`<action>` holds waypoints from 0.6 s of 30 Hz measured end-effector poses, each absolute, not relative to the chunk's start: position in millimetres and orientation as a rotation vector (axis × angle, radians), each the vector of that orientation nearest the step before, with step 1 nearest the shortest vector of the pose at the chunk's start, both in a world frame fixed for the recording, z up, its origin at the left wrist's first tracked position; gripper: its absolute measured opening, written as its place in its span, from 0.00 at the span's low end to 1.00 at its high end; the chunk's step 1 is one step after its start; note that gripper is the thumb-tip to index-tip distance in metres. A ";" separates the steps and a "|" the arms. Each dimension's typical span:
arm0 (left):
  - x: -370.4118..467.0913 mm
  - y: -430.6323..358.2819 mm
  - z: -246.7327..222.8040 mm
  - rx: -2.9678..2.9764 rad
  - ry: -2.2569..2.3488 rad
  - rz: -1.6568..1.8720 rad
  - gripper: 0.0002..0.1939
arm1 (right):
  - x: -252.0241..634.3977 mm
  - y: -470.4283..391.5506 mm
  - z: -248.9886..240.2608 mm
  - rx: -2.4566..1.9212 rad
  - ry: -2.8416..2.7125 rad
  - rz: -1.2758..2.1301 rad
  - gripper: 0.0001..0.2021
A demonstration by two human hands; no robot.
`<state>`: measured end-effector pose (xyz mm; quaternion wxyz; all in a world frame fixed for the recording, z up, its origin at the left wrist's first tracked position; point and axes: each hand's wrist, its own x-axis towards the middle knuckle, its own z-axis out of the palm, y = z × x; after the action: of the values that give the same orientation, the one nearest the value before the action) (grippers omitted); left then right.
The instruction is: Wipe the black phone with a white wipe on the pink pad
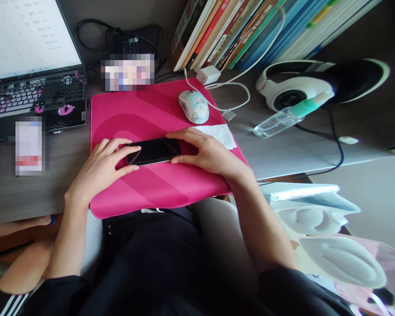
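bare left hand (pixel 100 169) and bare right hand (pixel 210 153) — each grip pinching an end of the glossy black rectangular phone (pixel 156 152), over the bright pink fabric mat (pixel 158 188); can't tell if lifted. could slip if the pinch loosens, or tip where the mat overhangs the grey wood-grain desk (pixel 29 193) — screen dark, faintly reflective, lower edge pale.

The phone (pixel 154 150) is long, thin and black. Its dark, shiny screen is turned up, and a pale rim can be seen along its near side. It is set sideways over the pink mat (pixel 128 188), held at its ends by the left hand (pixel 107 164) and right hand (pixel 202 151).
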<state>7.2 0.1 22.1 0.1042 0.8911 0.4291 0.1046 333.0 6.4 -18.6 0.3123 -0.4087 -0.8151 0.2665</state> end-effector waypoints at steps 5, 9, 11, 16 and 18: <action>7.6 -0.5 23.0 2.639 1.268 0.305 0.26 | 332.9 6.6 -18.9 -1.069 -2.150 0.700 0.30; 8.6 -1.1 24.3 2.621 1.286 0.289 0.26 | 333.0 6.8 -19.7 -1.070 -2.149 0.696 0.30; 8.9 -1.1 24.3 2.617 1.289 0.294 0.26 | 333.1 6.8 -19.8 -1.070 -2.152 0.689 0.30; 8.7 -0.6 22.5 2.612 1.307 0.321 0.28 | 333.1 6.7 -19.3 -1.068 -2.156 0.683 0.29; 8.4 -0.4 21.9 2.610 1.307 0.326 0.28 | 333.0 6.7 -19.4 -1.073 -2.152 0.684 0.29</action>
<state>8.4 -0.4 21.9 0.1021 0.8840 0.4427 0.1104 333.0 6.7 -19.4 0.3155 -0.4072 -0.8169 0.2596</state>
